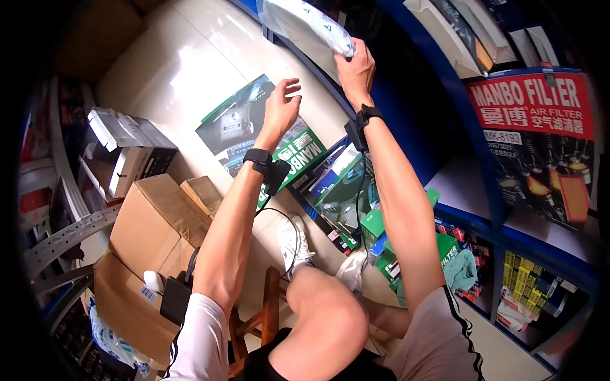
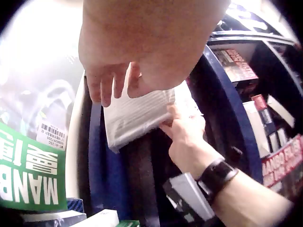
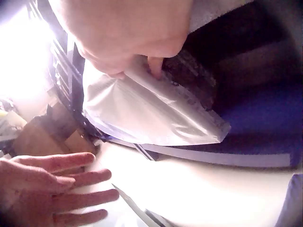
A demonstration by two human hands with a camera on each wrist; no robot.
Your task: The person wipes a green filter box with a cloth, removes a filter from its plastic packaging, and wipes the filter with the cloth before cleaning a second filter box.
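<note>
A pleated white filter in a clear plastic bag is raised at the top of the head view. My right hand grips its near edge; the right wrist view shows the thumb on one side of the plastic-wrapped panel. To the left, my left hand hangs in the air with its fingers spread and nothing held. In the right wrist view that left hand is apart from the bag. Below it a flat green and grey MANBO box lies on the floor.
Blue shelving runs along the right, holding a red MANBO FILTER box. Green boxes stand by the lower shelf. Opened cardboard boxes and a white box sit on the left. A wooden stool is close to my legs.
</note>
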